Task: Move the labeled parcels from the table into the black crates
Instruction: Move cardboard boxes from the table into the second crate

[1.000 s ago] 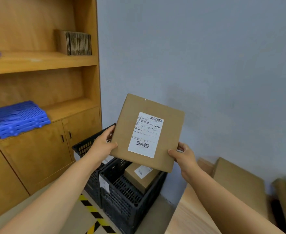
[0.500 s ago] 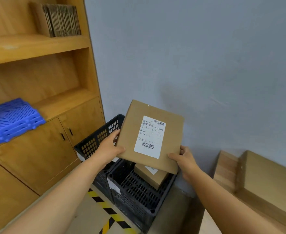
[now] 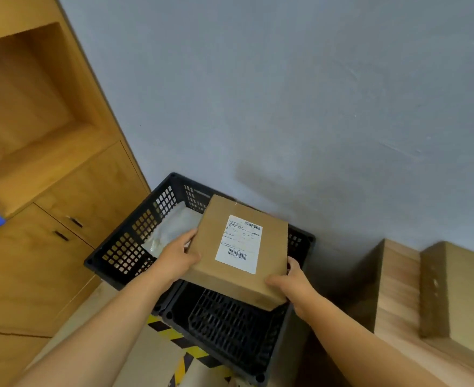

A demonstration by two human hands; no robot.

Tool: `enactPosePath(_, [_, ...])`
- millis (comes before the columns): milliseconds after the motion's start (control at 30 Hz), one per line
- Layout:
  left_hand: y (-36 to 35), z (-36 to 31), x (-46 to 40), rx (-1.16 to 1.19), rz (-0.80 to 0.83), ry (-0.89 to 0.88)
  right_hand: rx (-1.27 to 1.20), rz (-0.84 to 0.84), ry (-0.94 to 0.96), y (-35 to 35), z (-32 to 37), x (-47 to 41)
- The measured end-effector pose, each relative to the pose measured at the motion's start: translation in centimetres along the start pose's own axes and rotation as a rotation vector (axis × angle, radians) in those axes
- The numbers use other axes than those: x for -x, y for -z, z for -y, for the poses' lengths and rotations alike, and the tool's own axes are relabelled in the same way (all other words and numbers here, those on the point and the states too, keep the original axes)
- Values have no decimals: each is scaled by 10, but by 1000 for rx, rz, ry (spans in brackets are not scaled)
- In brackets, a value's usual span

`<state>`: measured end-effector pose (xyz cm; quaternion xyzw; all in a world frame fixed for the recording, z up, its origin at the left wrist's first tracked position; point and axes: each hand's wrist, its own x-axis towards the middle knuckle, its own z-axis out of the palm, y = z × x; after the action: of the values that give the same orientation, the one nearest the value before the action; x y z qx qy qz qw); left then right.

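The labelled parcel [image 3: 241, 252] is being held in the air above the two black crates, over the seam between the far crate [image 3: 135, 241] and the near crate [image 3: 230, 331], label side up and tilted toward the camera. It is being gripped at two opposite sides: the left hand [image 3: 175, 256] is curled round its left edge, the right hand [image 3: 291, 286] round its lower right corner, thumbs on top. From its flat faces and crisp edges it is judged to be stiff cardboard, probably light, and not slippery; the side edges are judged the best places for holding it. A white shipping label [image 3: 240, 244] with two barcodes is being shown on its top face; the small print is too fine to be read. A pale plastic bag [image 3: 171, 230] is being held in the far crate. Another brown box [image 3: 459, 297] is being kept on the wooden table [image 3: 392, 289] at the right.
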<state>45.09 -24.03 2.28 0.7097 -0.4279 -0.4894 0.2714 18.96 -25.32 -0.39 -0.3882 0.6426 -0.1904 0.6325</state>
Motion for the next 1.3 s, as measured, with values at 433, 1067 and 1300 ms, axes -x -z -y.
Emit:
enactPosePath(433, [-46, 46, -132, -382, 427, 198, 387, -4, -176, -5, -47, -86])
enactPosePath(1067, [-123, 142, -262, -653, 483, -31, 597, -233, -187, -36, -128, -226])
enactPosePath(1300, [-143, 173, -279, -740, 418, -61, 618, -299, -112, -49, -154, -260])
